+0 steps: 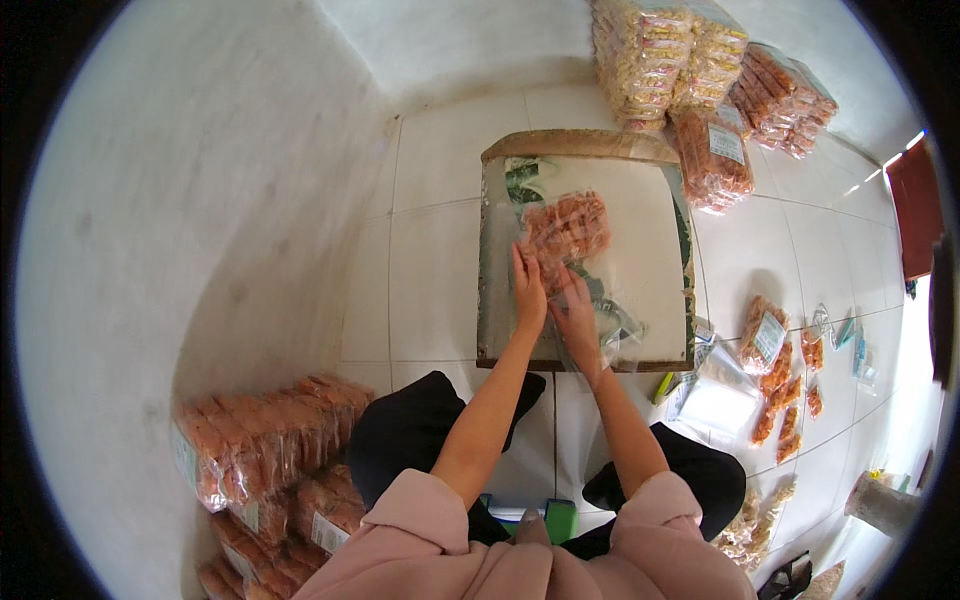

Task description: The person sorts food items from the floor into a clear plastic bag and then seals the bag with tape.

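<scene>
A clear plastic bag filled with orange-brown packets of snacks (574, 225) lies on a low, worn wooden table (645, 202). My left hand (530, 294) grips the bag's near left corner, with the fingers pointing away from me. Just right of it, my right hand (576, 311) holds the near end of the bag, its fingers partly behind loose film. Slack clear plastic spreads around my right wrist and over the tabletop. The finger contacts under the film are partly hidden.
Stacked bags of orange-brown snacks (262, 435) stand at left. Pale snack bags (652, 60) and more orange-brown ones (712, 157) stand behind the table. At right lie clear plastic sheets or bags (720, 394), a labelled snack bag (765, 334) and small orange packets (780, 397).
</scene>
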Demonstrator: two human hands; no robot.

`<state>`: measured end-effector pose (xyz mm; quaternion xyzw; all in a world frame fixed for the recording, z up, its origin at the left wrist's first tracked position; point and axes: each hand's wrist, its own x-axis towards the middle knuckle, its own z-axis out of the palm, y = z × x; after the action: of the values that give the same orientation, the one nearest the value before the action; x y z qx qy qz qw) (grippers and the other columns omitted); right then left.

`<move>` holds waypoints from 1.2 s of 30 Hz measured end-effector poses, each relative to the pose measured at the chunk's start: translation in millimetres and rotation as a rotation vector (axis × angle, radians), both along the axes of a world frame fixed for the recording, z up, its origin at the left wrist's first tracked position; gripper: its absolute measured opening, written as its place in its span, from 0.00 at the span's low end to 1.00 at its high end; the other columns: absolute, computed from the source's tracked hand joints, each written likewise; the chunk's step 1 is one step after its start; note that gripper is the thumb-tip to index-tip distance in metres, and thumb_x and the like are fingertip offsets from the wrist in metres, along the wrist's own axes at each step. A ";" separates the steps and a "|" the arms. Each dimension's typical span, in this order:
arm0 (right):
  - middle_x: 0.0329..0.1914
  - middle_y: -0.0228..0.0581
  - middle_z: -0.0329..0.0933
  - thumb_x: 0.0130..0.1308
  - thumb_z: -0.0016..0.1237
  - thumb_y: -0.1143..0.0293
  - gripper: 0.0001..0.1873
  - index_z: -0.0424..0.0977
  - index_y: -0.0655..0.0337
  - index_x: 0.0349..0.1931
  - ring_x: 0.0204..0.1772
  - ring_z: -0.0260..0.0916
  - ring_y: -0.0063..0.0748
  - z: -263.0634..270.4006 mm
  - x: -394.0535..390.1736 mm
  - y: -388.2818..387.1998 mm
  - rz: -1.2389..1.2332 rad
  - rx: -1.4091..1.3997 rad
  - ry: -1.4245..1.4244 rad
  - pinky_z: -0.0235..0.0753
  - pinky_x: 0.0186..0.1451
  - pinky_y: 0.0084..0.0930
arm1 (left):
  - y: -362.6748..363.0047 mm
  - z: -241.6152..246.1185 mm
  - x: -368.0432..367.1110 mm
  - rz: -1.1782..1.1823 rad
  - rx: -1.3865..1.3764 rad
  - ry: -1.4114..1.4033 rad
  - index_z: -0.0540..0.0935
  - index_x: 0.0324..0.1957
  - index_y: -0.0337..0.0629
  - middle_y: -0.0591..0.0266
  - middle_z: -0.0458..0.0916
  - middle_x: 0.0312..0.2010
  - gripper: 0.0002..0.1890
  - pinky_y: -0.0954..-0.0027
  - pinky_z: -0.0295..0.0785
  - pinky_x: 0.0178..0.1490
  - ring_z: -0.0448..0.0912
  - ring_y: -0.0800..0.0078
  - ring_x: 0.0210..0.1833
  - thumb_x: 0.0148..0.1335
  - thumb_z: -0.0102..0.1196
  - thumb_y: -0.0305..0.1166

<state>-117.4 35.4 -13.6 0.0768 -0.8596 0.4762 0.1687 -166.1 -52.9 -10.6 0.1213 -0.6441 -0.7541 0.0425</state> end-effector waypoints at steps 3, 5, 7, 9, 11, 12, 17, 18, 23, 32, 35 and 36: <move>0.53 0.52 0.61 0.50 0.51 0.81 0.34 0.57 0.59 0.60 0.55 0.59 0.52 -1.8 -7.6 -6.9 -0.053 -0.006 -0.078 0.64 0.55 0.35 | -1.9 -5.2 11.3 -0.056 -0.022 -0.037 0.46 0.66 0.43 0.53 0.53 0.63 0.31 0.70 0.50 0.62 0.54 0.64 0.64 0.67 0.35 0.45; 0.51 0.51 0.62 0.51 0.50 0.80 0.34 0.56 0.58 0.60 0.54 0.61 0.51 1.9 -8.0 -16.7 -0.041 -0.050 -0.063 0.65 0.53 0.36 | -12.1 -5.4 11.0 -0.074 -0.206 -0.058 0.47 0.65 0.44 0.51 0.60 0.59 0.30 0.69 0.56 0.58 0.61 0.63 0.59 0.67 0.33 0.47; 0.50 0.51 0.62 0.52 0.49 0.80 0.33 0.56 0.57 0.60 0.52 0.62 0.50 -1.8 -11.4 -18.5 -0.049 -0.084 -0.045 0.66 0.51 0.36 | -13.1 -1.8 8.7 -0.109 -0.378 -0.078 0.49 0.65 0.45 0.50 0.68 0.54 0.29 0.68 0.61 0.54 0.67 0.62 0.54 0.67 0.31 0.48; 0.46 0.49 0.63 0.54 0.48 0.77 0.31 0.57 0.55 0.60 0.49 0.64 0.48 -8.6 -15.8 -22.4 -0.086 -0.080 -0.047 0.68 0.49 0.34 | -14.3 3.2 9.5 -0.091 -0.465 -0.076 0.52 0.64 0.44 0.45 0.71 0.44 0.28 0.63 0.64 0.46 0.71 0.56 0.45 0.67 0.31 0.47; 0.44 0.45 0.62 0.54 0.48 0.78 0.31 0.58 0.56 0.60 0.45 0.65 0.43 -18.2 -16.2 -20.1 -0.095 -0.064 -0.013 0.68 0.47 0.31 | -12.3 9.2 12.8 -0.080 -0.547 -0.080 0.54 0.64 0.43 0.40 0.75 0.34 0.27 0.59 0.66 0.37 0.74 0.50 0.35 0.67 0.32 0.45; 0.42 0.41 0.62 0.54 0.48 0.80 0.31 0.59 0.56 0.60 0.41 0.66 0.38 -16.4 -15.8 -25.4 -0.090 -0.061 0.021 0.69 0.45 0.28 | -17.4 10.3 15.6 -0.054 -0.629 -0.060 0.54 0.64 0.45 0.39 0.75 0.30 0.26 0.57 0.66 0.34 0.73 0.47 0.32 0.67 0.31 0.46; 0.35 0.42 0.64 0.54 0.49 0.77 0.19 0.65 0.64 0.48 0.39 0.66 0.39 -10.9 -18.2 -35.7 -0.150 -0.101 0.072 0.68 0.42 0.31 | -30.6 13.8 24.5 -0.058 -0.713 -0.045 0.54 0.64 0.51 0.39 0.76 0.30 0.26 0.54 0.65 0.33 0.71 0.41 0.33 0.67 0.30 0.47; 0.32 0.42 0.64 0.54 0.50 0.77 0.14 0.66 0.66 0.42 0.39 0.66 0.39 -11.1 -20.8 -37.2 -0.190 -0.102 0.065 0.68 0.40 0.32 | -32.9 13.2 24.3 -0.122 -0.697 -0.084 0.52 0.65 0.51 0.40 0.75 0.37 0.28 0.55 0.66 0.36 0.73 0.43 0.36 0.66 0.29 0.50; 0.31 0.46 0.65 0.55 0.48 0.75 0.08 0.63 0.66 0.32 0.36 0.66 0.47 -11.5 -31.7 -44.6 -0.196 -0.100 -0.003 0.66 0.37 0.37 | -41.1 3.2 27.7 -0.142 -0.524 0.147 0.44 0.66 0.52 0.41 0.66 0.53 0.29 0.57 0.66 0.46 0.69 0.42 0.49 0.67 0.30 0.49; 0.43 0.47 0.69 0.54 0.46 0.79 0.15 0.69 0.64 0.43 0.47 0.65 0.47 -22.6 -7.3 -36.5 -0.048 0.061 0.194 0.66 0.50 0.35 | -38.9 9.8 27.1 -0.230 -0.367 -0.418 0.46 0.65 0.42 0.38 0.68 0.51 0.33 0.62 0.65 0.48 0.70 0.43 0.50 0.66 0.30 0.52; 0.49 0.49 0.68 0.53 0.44 0.80 0.18 0.69 0.64 0.47 0.52 0.64 0.48 -15.3 -4.9 -54.6 0.043 0.043 0.139 0.64 0.56 0.37 | -57.8 -19.4 27.8 0.001 -0.598 0.087 0.51 0.64 0.37 0.37 0.74 0.39 0.33 0.64 0.67 0.43 0.73 0.45 0.42 0.65 0.30 0.52; 0.50 0.49 0.68 0.53 0.42 0.82 0.19 0.69 0.65 0.47 0.53 0.63 0.48 -23.9 -4.4 -38.1 0.041 0.019 0.089 0.63 0.57 0.36 | -41.9 -7.5 27.7 -0.128 -0.486 -0.141 0.57 0.60 0.35 0.43 0.74 0.42 0.31 0.67 0.63 0.49 0.71 0.55 0.46 0.66 0.30 0.52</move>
<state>-121.8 -2.6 -37.6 0.1170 -0.8539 0.4676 0.1960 -138.4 -94.7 -18.1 0.1186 -0.8140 -0.5682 -0.0224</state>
